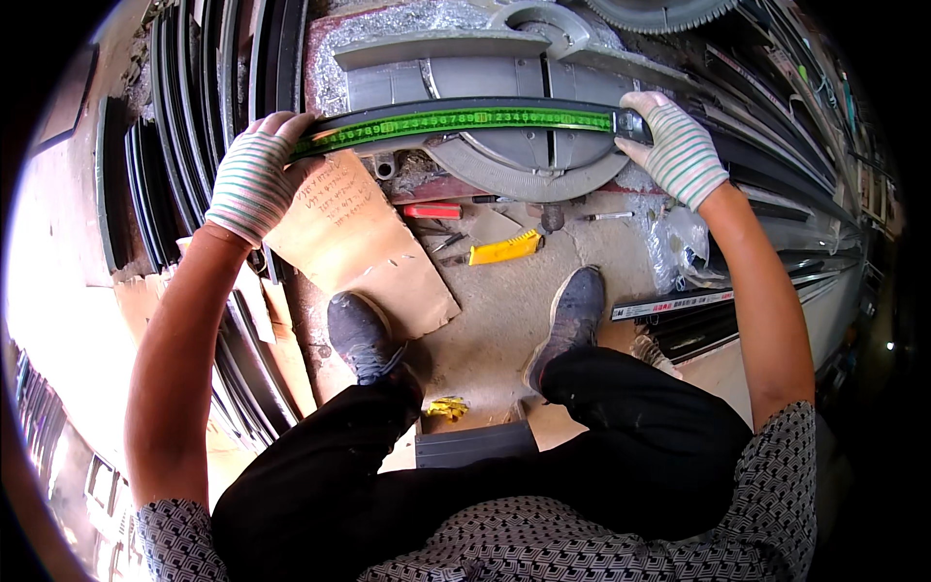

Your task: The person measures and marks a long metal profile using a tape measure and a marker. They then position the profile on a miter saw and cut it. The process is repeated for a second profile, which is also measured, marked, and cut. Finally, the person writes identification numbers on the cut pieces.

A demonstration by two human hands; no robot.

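A green tape measure blade (465, 120) stretches between my hands, lying along a long dark metal strip (427, 105). My left hand (257, 179), in a white glove with green stripes, is closed round the blade and strip at the left. What lies inside that grip is hidden. At the right, my right hand (674, 145), gloved the same way, pinches the blade's silvery end piece against the strip between thumb and fingers. Directly beyond and beneath them is a grey saw table (475, 82) with a round turntable and a dark slot.
A toothed saw blade (669, 12) shows at the top. Long dark profiles (179, 107) are stacked at the left, others (776, 145) at the right. A handwritten cardboard sheet (359, 238), a yellow cutter (504, 248) and a red-handled tool (433, 210) lie near my shoes (364, 335).
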